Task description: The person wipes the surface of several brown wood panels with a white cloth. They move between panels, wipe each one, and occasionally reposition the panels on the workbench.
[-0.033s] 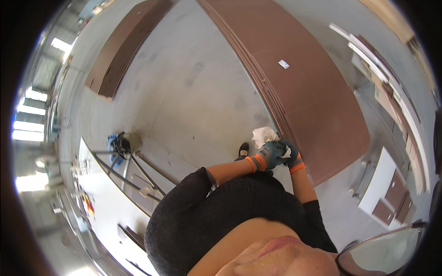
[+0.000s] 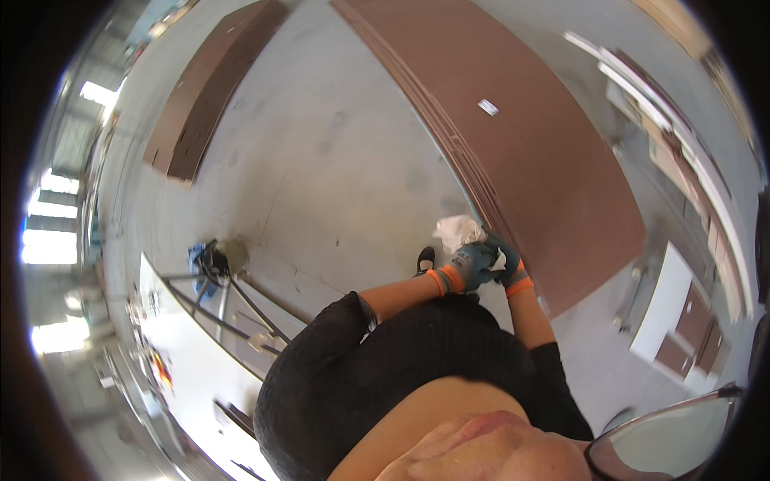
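A big brown stack of flat panels stretches away from the person, its layered edges showing along its left side and a small white label on its top face. Just beside the near part of that left side is a crumpled white cloth, held at the person's gloved hands; whether it touches the panels cannot be told. The left hand, in a grey-green glove with an orange cuff, has its fingers curled in around the cloth, most of which bulges out beyond them, away from the person. The right hand, gloved alike, is close against the left, at the near left edge of the big brown stack. It is partly hidden, and a scrap of white shows between the two hands; how far its fingers close cannot be told.

Left of the big brown stack, across a stretch of grey floor, lies a narrower brown stack. A dark shoe is on the floor left of the stack's near end. Farther left of that end are a white tabletop, dark metal bars and a blue-and-black bundle. To the right of the big brown stack, well apart from the hands, are long white strips and a white board with brown pieces.
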{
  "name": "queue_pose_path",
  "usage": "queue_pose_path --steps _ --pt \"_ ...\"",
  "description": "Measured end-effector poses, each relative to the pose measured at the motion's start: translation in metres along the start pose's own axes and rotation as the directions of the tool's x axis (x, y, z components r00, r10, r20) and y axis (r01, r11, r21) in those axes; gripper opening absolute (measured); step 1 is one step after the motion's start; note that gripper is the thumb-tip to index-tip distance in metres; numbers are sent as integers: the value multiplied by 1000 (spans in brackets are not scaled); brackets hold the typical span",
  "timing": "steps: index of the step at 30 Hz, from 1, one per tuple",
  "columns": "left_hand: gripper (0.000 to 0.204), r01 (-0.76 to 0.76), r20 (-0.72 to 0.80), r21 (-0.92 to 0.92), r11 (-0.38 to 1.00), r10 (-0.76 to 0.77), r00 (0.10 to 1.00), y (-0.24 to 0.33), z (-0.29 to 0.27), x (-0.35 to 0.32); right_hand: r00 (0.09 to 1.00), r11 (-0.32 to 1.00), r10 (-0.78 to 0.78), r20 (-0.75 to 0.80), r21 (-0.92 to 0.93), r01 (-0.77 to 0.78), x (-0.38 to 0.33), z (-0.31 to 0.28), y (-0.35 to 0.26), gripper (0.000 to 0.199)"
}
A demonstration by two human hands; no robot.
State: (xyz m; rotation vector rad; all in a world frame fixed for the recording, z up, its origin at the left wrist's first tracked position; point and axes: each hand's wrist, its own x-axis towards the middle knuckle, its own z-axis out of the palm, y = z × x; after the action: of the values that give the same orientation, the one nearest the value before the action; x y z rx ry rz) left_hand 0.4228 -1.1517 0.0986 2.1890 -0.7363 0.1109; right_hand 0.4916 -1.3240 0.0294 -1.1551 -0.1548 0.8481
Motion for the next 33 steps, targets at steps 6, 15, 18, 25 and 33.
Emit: queue_pose_path --steps 6,15,18,25,33 --pt "25 43 13 -172 984 -41 999 -7 -51 8 850 988 -101 -517 -152 25 6 19 -34 49" --pt "17 276 -199 -59 959 -282 939 -100 -13 25 589 886 -429 -685 -445 127 -37 -71 -77 45" --pt "19 314 -192 95 945 -292 937 -122 -9 57 788 449 -272 -552 -797 -403 -30 -102 -44 55" --pt "25 384 -333 251 889 -294 896 -212 44 149 926 -36 -302 -228 -968 -250 12 -166 -7 80" --pt "51 494 -384 566 660 -319 867 -296 83 239 937 -176 -335 -95 -971 -161 60 -209 -38 64"
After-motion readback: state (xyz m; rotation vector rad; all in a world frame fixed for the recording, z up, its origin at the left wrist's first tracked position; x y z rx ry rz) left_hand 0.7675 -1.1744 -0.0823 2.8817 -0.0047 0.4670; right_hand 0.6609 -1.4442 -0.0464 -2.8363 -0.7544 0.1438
